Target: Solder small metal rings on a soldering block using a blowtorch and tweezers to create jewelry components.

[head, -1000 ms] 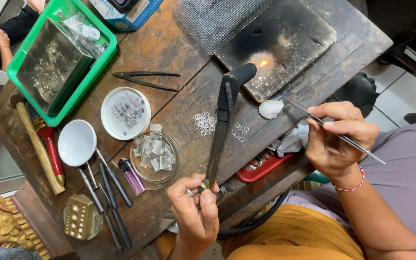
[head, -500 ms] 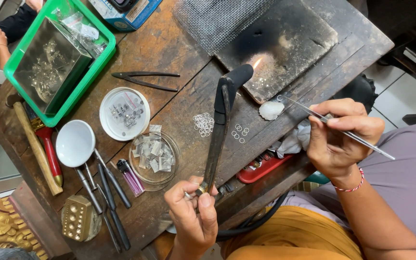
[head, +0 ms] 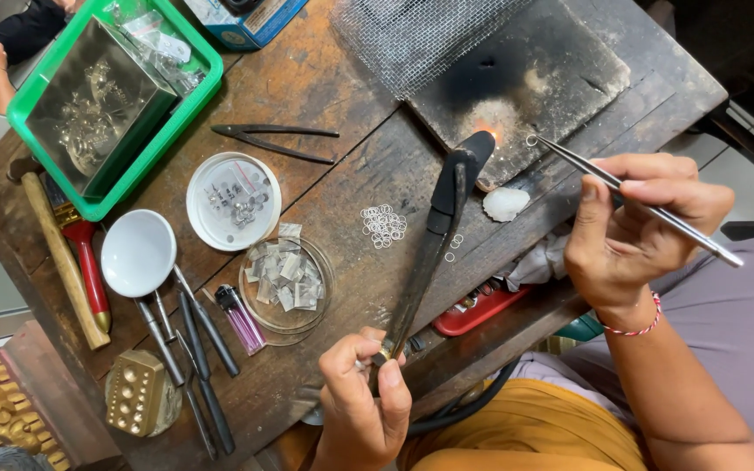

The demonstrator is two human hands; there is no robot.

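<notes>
A torch (head: 434,253) is gripped at its base by the closed left hand (head: 364,406), its nozzle aimed at a small flame on the charred block (head: 560,74) near the bench's far right corner; long tweezers (head: 630,196) are pinched in the closed right hand (head: 634,231), a small ring (head: 531,139) held at their tip just beside the flame. Heating is judged under way; a cluster of loose rings (head: 383,225) at mid-bench is apparently left unworked.

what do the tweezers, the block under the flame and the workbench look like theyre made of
Tweezers: bright, polished metal, probably steel, judging by the thin shiny silver arms. Block under the flame: dark, matt, charred slab, perhaps charcoal or fire brick; scorched pale where the flame hits. Workbench: worn, stained brown wood with visible plank seams and grain.
</notes>
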